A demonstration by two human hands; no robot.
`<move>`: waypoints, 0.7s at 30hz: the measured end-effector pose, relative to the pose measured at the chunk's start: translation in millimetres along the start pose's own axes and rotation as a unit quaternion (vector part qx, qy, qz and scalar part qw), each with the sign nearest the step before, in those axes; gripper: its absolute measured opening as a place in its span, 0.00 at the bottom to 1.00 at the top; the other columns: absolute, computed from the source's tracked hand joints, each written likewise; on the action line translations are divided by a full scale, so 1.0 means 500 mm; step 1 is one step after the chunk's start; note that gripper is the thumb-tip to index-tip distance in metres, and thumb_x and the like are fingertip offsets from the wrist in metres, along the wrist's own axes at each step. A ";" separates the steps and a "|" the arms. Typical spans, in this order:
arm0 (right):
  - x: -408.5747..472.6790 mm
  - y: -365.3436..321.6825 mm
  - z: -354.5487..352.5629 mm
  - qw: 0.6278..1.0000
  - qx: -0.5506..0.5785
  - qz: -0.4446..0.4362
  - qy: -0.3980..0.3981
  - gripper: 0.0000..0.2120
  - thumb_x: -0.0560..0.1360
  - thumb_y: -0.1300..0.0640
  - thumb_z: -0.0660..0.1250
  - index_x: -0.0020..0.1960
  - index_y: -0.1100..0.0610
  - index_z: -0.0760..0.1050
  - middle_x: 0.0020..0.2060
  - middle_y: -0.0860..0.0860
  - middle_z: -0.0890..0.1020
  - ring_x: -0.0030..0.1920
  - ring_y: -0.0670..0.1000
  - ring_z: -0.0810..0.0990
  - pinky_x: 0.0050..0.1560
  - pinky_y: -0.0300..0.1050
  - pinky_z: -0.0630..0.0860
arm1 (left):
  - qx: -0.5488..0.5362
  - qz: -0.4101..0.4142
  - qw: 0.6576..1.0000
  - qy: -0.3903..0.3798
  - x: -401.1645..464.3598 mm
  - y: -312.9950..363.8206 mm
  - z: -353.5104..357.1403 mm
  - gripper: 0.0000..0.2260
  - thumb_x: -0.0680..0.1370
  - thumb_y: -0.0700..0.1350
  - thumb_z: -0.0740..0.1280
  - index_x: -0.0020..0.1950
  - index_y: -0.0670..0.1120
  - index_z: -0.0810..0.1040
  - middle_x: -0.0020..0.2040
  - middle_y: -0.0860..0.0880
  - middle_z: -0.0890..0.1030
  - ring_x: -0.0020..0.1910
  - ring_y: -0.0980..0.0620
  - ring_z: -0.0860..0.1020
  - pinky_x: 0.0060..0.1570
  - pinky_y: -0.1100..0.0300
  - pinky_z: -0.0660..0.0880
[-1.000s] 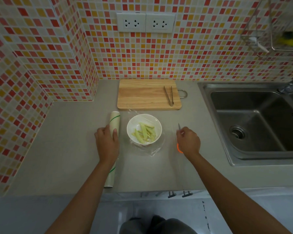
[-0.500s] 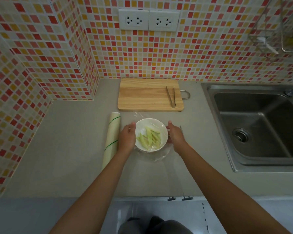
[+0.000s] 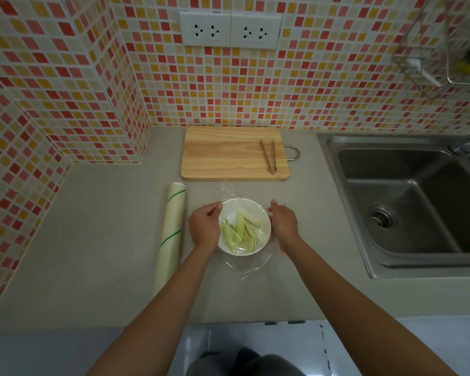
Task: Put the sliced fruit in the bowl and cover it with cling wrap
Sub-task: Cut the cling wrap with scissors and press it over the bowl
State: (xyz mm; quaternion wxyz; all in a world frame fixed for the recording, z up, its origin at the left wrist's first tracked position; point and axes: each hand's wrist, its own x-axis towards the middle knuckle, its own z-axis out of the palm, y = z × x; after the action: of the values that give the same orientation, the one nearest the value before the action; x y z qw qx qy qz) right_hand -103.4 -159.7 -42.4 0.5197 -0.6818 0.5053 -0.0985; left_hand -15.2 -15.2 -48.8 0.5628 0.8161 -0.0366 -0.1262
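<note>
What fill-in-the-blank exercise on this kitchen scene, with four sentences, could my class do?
1. The fruit slices lie in a white ____.
2. The tongs rest on the wooden ____.
3. The cling wrap roll lies to the ____ of the left hand.
4. The sink is on the same side as the ____ hand.

Missing words: bowl; cutting board; left; right

A home kitchen — steel sink [image 3: 407, 202], mosaic-tiled wall [image 3: 310, 85], wooden cutting board [image 3: 228, 154].
</note>
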 end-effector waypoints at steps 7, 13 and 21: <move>-0.004 -0.009 0.012 1.000 0.011 -0.008 0.011 0.20 0.80 0.45 0.56 0.58 0.60 0.75 0.56 0.55 0.79 0.59 0.57 0.76 0.59 0.48 0.70 | -0.020 -0.015 0.999 -0.020 0.006 0.005 -0.011 0.10 0.77 0.42 0.67 0.55 0.40 0.84 0.50 0.45 0.86 0.50 0.48 0.83 0.54 0.53 0.79; -0.023 -0.012 0.034 0.995 0.017 -0.101 -0.015 0.17 0.82 0.57 0.53 0.63 0.62 0.76 0.60 0.58 0.79 0.62 0.56 0.76 0.65 0.48 0.70 | -0.027 0.019 0.999 -0.033 0.001 0.016 -0.018 0.11 0.78 0.42 0.67 0.57 0.40 0.84 0.52 0.43 0.85 0.53 0.47 0.83 0.56 0.51 0.79; -0.024 0.008 0.037 0.993 0.041 -0.110 0.013 0.16 0.81 0.59 0.55 0.52 0.62 0.80 0.48 0.58 0.83 0.49 0.56 0.80 0.52 0.50 0.76 | -0.036 0.000 0.999 -0.014 -0.006 0.029 -0.024 0.09 0.77 0.43 0.68 0.46 0.38 0.84 0.43 0.42 0.85 0.40 0.50 0.80 0.42 0.59 0.76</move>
State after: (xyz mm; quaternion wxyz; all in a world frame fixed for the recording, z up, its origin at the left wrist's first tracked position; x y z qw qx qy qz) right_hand -99.1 -138.5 -49.0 0.5268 -0.7099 0.4294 -0.1848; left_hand -13.7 -9.0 -30.7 0.5910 0.7937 -0.0400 -0.1385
